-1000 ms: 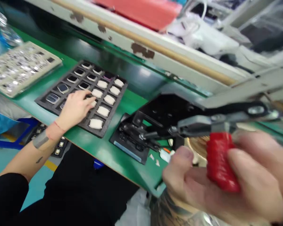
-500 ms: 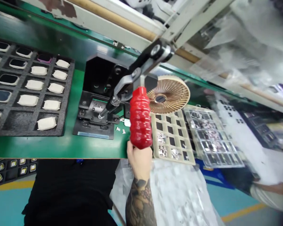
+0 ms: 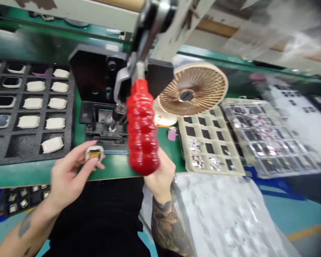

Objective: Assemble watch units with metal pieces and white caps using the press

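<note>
My left hand (image 3: 72,175) pinches a smartwatch case (image 3: 101,152) between thumb and fingers at the table's front edge. The case is a small rounded square with a pale rim, and its inside shows yellow and dark parts. Just beyond it stands a black toggle press (image 3: 115,125) with a metal plunger. The press's ribbed red handle (image 3: 142,132) hangs down towards me. My right hand (image 3: 162,175) is behind the lower end of that handle, which hides its fingers; whether it touches the handle I cannot tell.
On the left lies a dark foam tray (image 3: 69,128) of watches, several in white wrapping. A round fan (image 3: 195,89) stands right of the press, near a small pink piece (image 3: 172,134). Farther right are a cream compartment box (image 3: 183,142) and a clear parts box (image 3: 273,142).
My left hand has come from the tray at the left edge to the front of the press with the watch case, now showing its inside. The view has shifted too.
</note>
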Motion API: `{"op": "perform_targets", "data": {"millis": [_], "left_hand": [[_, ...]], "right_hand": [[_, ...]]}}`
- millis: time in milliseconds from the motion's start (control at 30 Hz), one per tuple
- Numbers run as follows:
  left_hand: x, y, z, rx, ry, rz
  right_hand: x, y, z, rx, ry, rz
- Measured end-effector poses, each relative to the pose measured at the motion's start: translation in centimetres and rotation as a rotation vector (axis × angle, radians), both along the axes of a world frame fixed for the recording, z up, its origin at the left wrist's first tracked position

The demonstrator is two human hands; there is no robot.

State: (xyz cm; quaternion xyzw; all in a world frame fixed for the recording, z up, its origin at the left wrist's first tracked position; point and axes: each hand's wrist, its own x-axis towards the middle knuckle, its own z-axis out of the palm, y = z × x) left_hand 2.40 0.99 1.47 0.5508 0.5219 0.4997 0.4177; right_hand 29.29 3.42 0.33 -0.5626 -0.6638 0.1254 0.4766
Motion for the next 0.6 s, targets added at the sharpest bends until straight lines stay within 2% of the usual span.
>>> {"op": "perform_targets", "data": {"millis": [67,133,333,467,600], "left_hand": [[2.0,1.0,-0.7,-0.107,-0.169,-0.051],[3.0,1.6,-1.4,-0.145,-0.255,-0.065],[3.1,1.1,-1.3,-0.078,-0.143,-0.039],[2.9,1.0,-1.3,-0.106,-0.114,-0.052],[2.8,0.9,-1.7,-0.116,-0.094,-0.062]], "right_hand": [[-0.1,0.2,0.0,-0.01,0.079,-0.02],[-0.7,0.3,-0.1,0.03,0.202,0.003],[-4.5,-0.1,-1.3,0.145,0.364,0.248],[-5.2,-0.3,-3.0,0.107,0.382,0.245],[-4.8,-0.2,-3.9,0.04,0.271,0.206]]}}
